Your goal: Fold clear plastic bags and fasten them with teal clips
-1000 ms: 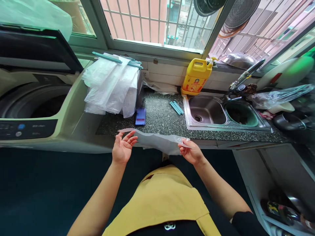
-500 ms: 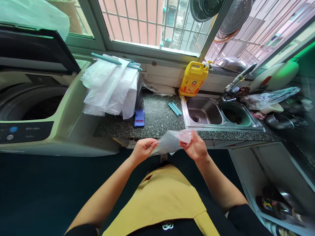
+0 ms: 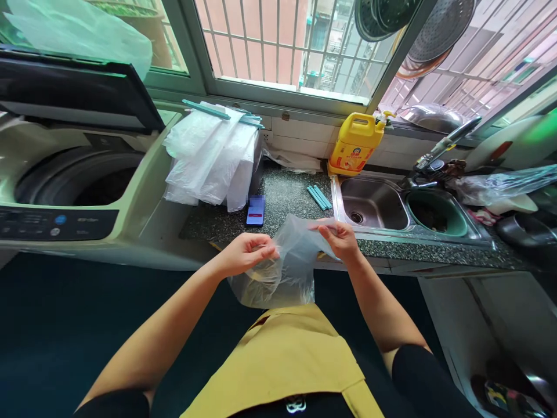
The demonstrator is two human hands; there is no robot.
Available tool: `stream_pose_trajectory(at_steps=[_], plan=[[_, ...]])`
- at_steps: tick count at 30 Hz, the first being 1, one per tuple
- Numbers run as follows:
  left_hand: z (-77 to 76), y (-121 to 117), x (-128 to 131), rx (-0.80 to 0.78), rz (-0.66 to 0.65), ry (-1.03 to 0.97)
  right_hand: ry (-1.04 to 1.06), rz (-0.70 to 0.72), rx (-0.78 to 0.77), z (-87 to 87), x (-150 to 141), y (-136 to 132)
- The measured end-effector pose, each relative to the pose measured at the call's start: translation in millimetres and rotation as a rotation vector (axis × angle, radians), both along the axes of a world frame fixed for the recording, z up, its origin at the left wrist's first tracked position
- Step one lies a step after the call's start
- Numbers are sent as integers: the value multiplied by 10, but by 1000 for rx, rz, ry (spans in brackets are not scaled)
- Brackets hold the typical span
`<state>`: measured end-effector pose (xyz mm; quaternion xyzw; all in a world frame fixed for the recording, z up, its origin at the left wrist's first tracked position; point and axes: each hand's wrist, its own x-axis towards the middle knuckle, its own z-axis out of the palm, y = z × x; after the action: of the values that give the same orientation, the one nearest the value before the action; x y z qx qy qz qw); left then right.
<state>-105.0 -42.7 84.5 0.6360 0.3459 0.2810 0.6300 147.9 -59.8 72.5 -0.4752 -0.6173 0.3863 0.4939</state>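
Both my hands hold one clear plastic bag [image 3: 287, 267] in front of my body, just short of the counter edge. My left hand [image 3: 246, 253] pinches the bag's left edge with closed fingers. The bag's upper right edge is pinched in my right hand [image 3: 342, 239], which is a little higher. The bag hangs down between them, puffed out and partly opened at the top.
A speckled counter [image 3: 287, 200] carries a phone [image 3: 256, 210], teal sticks [image 3: 319, 197] and a yellow jug [image 3: 354, 144]. White bags [image 3: 213, 157] hang from a teal clip rod. A washing machine [image 3: 73, 186] stands left, a double sink [image 3: 391, 206] right.
The bag was stretched out flat between my spread hands, then bunched as they came together. Now it hangs down and billows open. The view has shifted slightly.
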Motion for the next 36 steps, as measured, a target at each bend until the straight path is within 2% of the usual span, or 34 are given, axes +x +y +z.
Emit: stream_pose_trajectory(at_steps=[5, 9, 13, 16, 19, 22, 26, 31, 36], plan=[[-77, 132, -262, 97, 238, 119, 201, 54, -197, 39, 211, 179], [-141, 173, -419, 100, 390, 180, 249, 72, -310, 51, 353, 324], [-188, 179, -405, 103, 452, 105, 311, 11, -371, 26, 370, 351], [-277, 181, -352, 46, 487, 29, 346, -50, -364, 14, 391, 325], [-393, 188, -314, -53, 594, -14, 373, -124, -336, 5, 445, 296], [-445, 195, -261, -126, 714, -80, 371, -195, -330, -24, 493, 264], [-402, 196, -115, -167, 765, -213, 315, -339, -233, -101, 501, 222], [-297, 179, 32, -112, 781, -303, 162, -519, 19, -187, 508, 136], [-208, 102, 79, 86, 810, -313, -40, -626, 220, -215, 555, -32]])
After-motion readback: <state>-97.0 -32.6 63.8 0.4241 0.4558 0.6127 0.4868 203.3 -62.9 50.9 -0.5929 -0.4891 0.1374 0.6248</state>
